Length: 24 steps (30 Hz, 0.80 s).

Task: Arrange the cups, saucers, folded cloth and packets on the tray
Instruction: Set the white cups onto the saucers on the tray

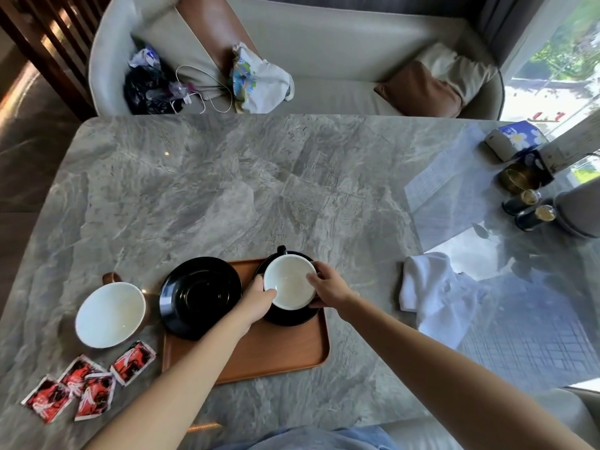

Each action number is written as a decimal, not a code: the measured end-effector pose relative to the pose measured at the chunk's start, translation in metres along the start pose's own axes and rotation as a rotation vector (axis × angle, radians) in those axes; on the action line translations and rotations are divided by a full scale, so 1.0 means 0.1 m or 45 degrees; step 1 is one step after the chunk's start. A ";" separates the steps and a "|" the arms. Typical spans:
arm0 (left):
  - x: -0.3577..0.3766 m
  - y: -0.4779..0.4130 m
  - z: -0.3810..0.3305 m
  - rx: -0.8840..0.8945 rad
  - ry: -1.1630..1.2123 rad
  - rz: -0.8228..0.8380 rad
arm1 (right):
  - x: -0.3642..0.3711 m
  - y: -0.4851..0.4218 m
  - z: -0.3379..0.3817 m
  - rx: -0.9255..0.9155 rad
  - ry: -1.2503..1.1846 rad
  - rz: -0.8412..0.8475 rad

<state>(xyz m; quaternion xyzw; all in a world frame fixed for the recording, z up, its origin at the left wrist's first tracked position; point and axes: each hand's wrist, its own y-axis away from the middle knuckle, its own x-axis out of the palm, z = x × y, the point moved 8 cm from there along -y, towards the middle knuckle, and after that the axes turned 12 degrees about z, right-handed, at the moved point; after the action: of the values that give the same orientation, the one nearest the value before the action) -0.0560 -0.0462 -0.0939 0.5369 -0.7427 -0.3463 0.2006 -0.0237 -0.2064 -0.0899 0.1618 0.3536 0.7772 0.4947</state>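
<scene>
Cup (290,283), black outside and white inside, stands on a saucer (287,319) in the far right corner of the tray (259,355). I see my left hand (258,302) curled round its left side, thumb at the rim, and my right hand (328,287) pinching the right rim. A second saucer (200,297) overlaps the tray's left edge. Left of it, on the table (227,190), stands a brown cup (110,315), with four red packets (81,375) nearer me. A white cloth (431,297) lies crumpled to the right, apart from the tray.

Cup (290,282) on saucer (285,315) — on tray (259,355).
</scene>
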 end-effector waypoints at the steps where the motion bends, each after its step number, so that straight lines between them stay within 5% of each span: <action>1: 0.00 0.00 0.00 0.002 -0.007 0.004 | 0.00 0.00 0.00 0.003 0.002 -0.002; 24: -0.13 0.13 0.00 0.119 0.091 0.008 | -0.02 0.08 0.01 0.155 0.013 -0.080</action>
<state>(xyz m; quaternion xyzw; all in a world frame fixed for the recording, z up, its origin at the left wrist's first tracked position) -0.0606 -0.0315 -0.0836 0.5553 -0.7522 -0.2910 0.2029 -0.0274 -0.2103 -0.0833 0.1765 0.4075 0.7393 0.5062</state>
